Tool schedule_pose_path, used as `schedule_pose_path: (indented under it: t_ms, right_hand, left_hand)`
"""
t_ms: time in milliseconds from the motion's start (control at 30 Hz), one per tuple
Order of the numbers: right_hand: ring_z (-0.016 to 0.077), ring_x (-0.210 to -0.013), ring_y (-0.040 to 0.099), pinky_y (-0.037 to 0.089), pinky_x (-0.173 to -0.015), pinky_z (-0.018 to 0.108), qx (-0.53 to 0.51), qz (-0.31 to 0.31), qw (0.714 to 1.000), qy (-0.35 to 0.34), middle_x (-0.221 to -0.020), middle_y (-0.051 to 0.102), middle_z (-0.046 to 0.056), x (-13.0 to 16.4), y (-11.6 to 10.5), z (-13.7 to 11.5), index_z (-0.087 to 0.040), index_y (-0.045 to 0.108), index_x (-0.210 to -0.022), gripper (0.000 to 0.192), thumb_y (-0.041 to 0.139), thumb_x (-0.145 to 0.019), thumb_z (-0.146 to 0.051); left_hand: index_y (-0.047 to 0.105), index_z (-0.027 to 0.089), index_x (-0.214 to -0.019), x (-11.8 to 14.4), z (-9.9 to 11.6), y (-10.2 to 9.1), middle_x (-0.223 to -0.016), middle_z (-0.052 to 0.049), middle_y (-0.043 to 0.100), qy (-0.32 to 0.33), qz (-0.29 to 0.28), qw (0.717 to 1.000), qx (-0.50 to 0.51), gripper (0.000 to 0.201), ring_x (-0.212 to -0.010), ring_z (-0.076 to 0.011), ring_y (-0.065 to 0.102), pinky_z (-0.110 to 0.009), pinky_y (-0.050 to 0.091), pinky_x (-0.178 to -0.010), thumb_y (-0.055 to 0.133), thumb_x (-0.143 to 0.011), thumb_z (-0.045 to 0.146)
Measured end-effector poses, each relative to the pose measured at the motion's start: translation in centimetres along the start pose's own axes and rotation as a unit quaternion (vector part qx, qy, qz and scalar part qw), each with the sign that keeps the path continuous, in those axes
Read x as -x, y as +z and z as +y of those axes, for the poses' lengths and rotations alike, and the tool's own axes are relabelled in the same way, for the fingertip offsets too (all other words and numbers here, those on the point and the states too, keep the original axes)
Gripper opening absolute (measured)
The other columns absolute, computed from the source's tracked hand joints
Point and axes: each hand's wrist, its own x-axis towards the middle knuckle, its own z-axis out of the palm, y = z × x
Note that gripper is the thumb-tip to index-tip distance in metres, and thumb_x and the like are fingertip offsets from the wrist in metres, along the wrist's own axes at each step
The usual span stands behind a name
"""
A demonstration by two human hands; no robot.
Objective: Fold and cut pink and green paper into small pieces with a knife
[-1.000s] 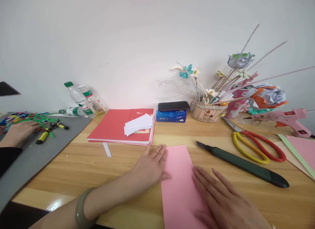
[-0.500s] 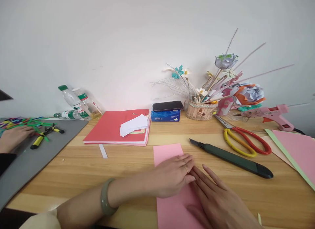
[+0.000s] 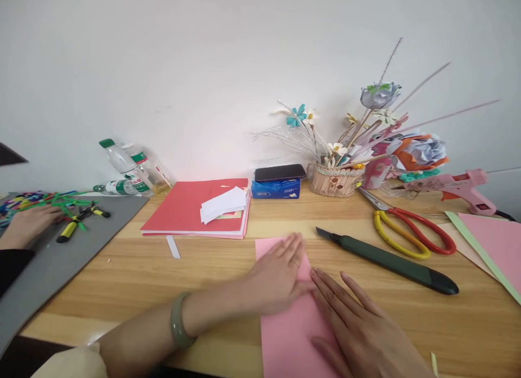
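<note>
A pink sheet [image 3: 287, 334] lies lengthwise on the worktop [image 3: 220, 258], its near end running out of view. Both hands are on it. The left hand [image 3: 279, 280], with a ring [image 3: 296, 264], lies flat across the far half, slightly blurred, fingers straight and close together, pointing to one o'clock; it grips nothing. A green bangle [image 3: 179, 321] circles that wrist. The right hand [image 3: 364, 324] is spread along the sheet's right edge, palm down, fingers toward eleven, thumb over the paper; it grips nothing either. The left thumb is beside the right fingertips; whether they touch I cannot tell.

Taking the sheet as the clock's centre, with twelve toward the wall: the knife [image 3: 386, 261] is at two, with the scissors [image 3: 407, 226] and glue gun [image 3: 459, 189] beyond it. Near one stands the basket [image 3: 337, 181] of flowers [image 3: 380, 96]. At twelve a phone [image 3: 280, 173] rests on the tissues [image 3: 271, 191]. At eleven lies a red stack [image 3: 175, 212] topped with white slips [image 3: 226, 203]; a white strip [image 3: 173, 247] is at ten. Between nine and ten, a co-worker's hand [image 3: 32, 224] is over a grey mat [image 3: 52, 275], near pliers [image 3: 70, 230].
</note>
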Motion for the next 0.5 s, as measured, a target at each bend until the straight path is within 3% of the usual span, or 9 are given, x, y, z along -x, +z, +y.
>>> schedule_pose_path:
  t_ms: [267, 400, 500]
  right_hand:
    - [0.0269, -0.117, 0.048, 0.041, -0.092, 0.042, 0.048, -0.056, 0.997, -0.035, -0.126, 0.056, 0.013, 0.4, -0.3, 0.6, -0.005, 0.053, -0.123, 0.053, 0.050, -0.082, -0.038]
    - [0.0234, -0.117, 0.049, 0.047, -0.085, 0.038, 0.062, -0.064, 0.991, -0.095, -0.129, 0.054, 0.008, 1.1, -1.2, 0.4, -0.010, 0.052, -0.125, 0.053, 0.045, -0.084, -0.043]
    - [0.0187, -0.113, 0.053, 0.051, -0.078, 0.032, 0.074, -0.043, 0.983, -0.161, -0.124, 0.058, 0.005, 2.4, -1.5, 0.2, -0.014, 0.055, -0.122, 0.042, 0.040, -0.085, -0.030]
  left_hand:
    - [0.010, 0.005, -0.144, -0.7, -3.1, -0.5, -0.151, -0.014, 0.003, -0.037, 0.018, 0.999, -0.025, 0.068, -0.139, -0.0229, 0.002, -0.043, 0.012, -0.112, 0.015, -0.095, 0.052]
    - [0.012, 0.005, -0.144, -1.4, -4.2, -1.2, -0.151, -0.014, 0.006, -0.056, 0.018, 0.997, -0.047, 0.066, -0.139, -0.0238, 0.005, -0.043, 0.013, -0.112, 0.021, -0.095, 0.048]
    - [0.013, 0.005, -0.144, -1.6, -4.7, -1.3, -0.151, -0.014, 0.008, -0.051, 0.019, 0.997, -0.058, 0.065, -0.139, -0.0238, 0.007, -0.042, 0.014, -0.112, 0.023, -0.095, 0.047]
